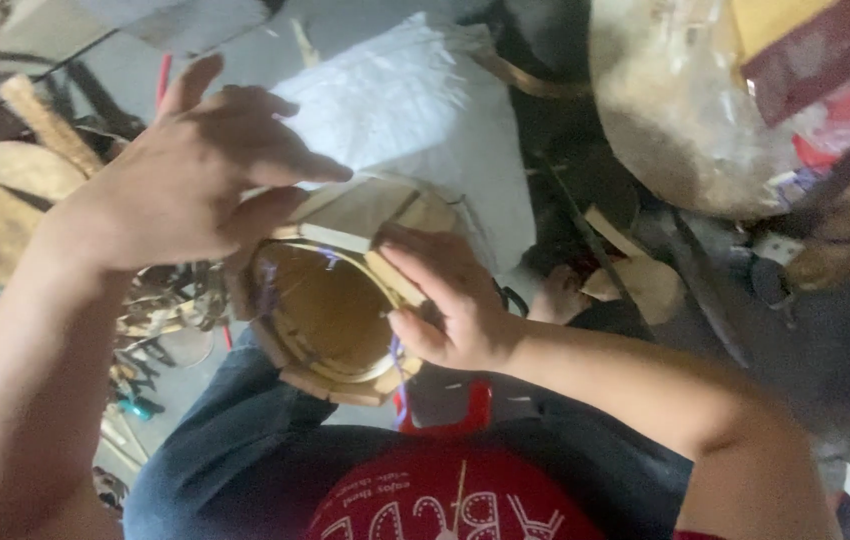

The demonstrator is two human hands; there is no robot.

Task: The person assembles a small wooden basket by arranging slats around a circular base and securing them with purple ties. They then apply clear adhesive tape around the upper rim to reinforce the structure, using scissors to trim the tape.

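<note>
The round, pale wooden hoop frame built of short flat slats (330, 310) sits on the person's lap, over the blue-jeaned knee (215, 440), and it looks loosely assembled: a slat could likely shift or slip out if the grip slackens, and the thin purple-blue thread (400, 385) hanging at its near rim could snag. The right hand (445, 300) pinches the frame's right rim, fingers curled narrowly around a slat. The left hand (195, 170) hovers at the upper left rim, fingers half spread; whether it grips the frame I cannot tell. A white woven sack (425, 120) lies behind.
</note>
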